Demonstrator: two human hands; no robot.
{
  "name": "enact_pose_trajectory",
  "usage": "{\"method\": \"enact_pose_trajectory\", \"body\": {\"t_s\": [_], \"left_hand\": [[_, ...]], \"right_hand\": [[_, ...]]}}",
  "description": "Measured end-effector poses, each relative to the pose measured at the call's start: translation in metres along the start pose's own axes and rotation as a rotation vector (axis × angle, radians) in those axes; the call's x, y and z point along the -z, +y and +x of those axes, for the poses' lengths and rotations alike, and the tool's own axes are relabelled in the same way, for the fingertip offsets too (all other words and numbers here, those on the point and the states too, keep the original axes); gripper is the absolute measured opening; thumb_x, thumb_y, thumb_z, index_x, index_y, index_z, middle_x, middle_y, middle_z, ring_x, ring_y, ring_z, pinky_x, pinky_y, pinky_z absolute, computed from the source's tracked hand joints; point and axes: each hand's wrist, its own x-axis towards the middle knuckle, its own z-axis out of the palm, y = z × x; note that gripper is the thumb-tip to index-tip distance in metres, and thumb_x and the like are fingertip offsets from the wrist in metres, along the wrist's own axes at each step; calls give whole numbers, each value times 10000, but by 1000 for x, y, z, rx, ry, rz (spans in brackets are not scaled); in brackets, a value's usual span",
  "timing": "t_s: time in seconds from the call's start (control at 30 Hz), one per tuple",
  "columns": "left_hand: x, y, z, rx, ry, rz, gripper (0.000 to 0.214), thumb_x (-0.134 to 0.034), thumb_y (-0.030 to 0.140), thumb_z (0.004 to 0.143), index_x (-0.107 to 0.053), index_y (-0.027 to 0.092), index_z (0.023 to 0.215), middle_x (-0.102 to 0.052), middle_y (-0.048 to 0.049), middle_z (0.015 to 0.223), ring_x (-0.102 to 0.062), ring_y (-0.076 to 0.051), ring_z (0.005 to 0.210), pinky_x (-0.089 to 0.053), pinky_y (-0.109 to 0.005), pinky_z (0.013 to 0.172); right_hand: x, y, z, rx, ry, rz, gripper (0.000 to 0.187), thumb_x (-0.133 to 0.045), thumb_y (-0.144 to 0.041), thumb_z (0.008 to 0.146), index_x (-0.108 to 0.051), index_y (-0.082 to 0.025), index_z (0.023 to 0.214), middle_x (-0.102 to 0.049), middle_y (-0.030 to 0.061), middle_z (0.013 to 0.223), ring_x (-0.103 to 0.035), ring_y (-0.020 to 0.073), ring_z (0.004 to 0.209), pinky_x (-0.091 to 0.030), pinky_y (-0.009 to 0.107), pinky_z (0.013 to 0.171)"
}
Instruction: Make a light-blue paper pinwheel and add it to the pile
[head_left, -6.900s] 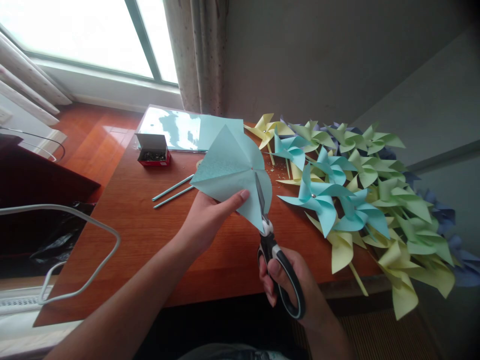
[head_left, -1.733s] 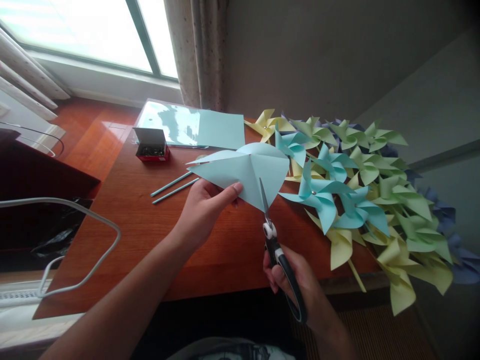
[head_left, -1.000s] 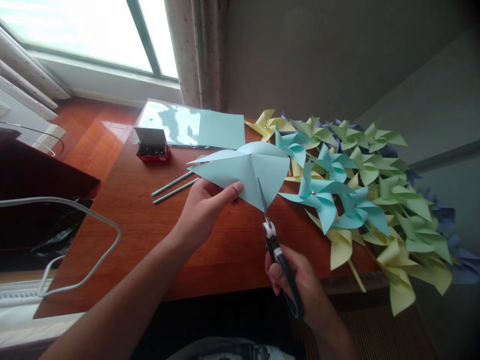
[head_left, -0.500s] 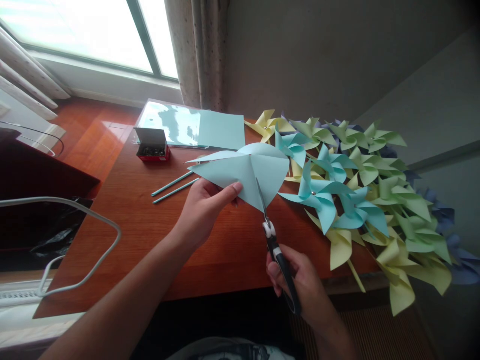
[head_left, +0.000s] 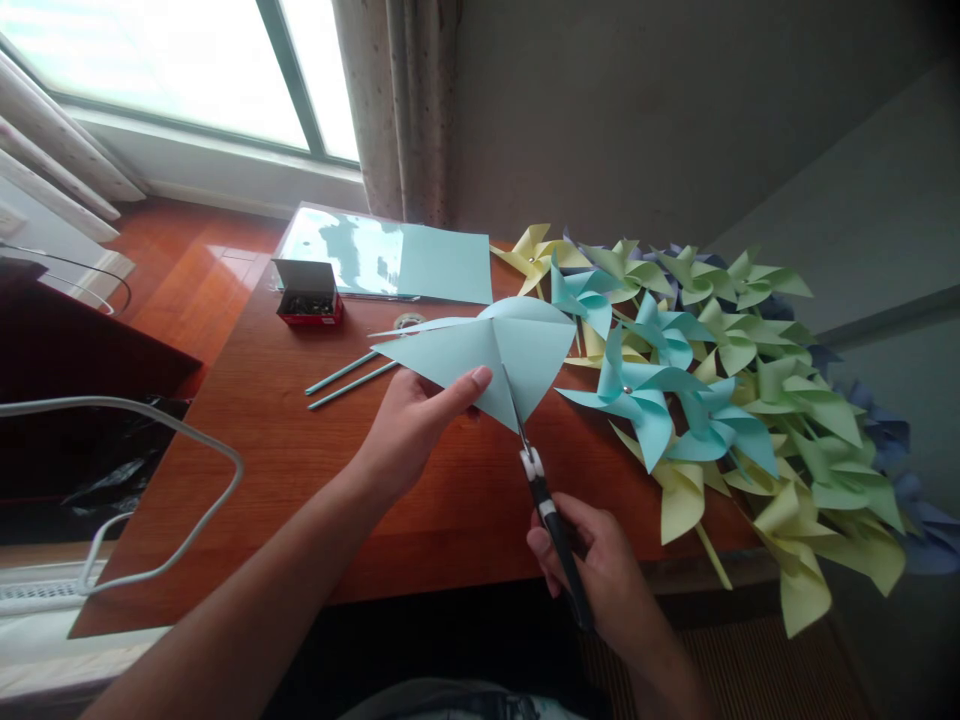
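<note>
My left hand (head_left: 420, 420) pinches a light blue sheet of paper (head_left: 450, 355) at its near edge, thumb on top and fingers underneath. The sheet is held above the table, its far part curving up and slits splitting its left side. In my right hand (head_left: 581, 545) is a pair of scissors (head_left: 541, 490) with dark handles and a white pivot. Its blades lie at the paper's near corner, pointing toward the middle. Two light blue sticks (head_left: 352, 385) rest on the table left of the paper, their far ends hidden behind it.
Many yellow, green, blue and purple paper pinwheels (head_left: 630, 390) cover the table's right side. Farther back lie light blue sheets (head_left: 446, 262), partly in clear plastic, near an open small box (head_left: 309, 305). A tape roll (head_left: 409, 322) sits behind the paper. A white cable (head_left: 225, 450) loops at left.
The paper and the scissors have shifted slightly left and toward me. The scissors' handles look closer together, and the tape roll shows more behind the paper.
</note>
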Motion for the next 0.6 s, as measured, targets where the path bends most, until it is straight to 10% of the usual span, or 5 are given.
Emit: {"method": "enact_pose_trajectory", "body": {"t_s": [0.6], "left_hand": [[1, -4, -3, 34, -83, 81, 230, -805, 318, 784, -719, 137, 898, -692, -46, 806, -620, -176, 744, -517, -271, 658]], "right_hand": [[-8, -10, 1, 31, -51, 115, 501, -621, -664, 874, -550, -168, 861, -471, -41, 646, -449, 99, 549, -372, 241, 518]]}}
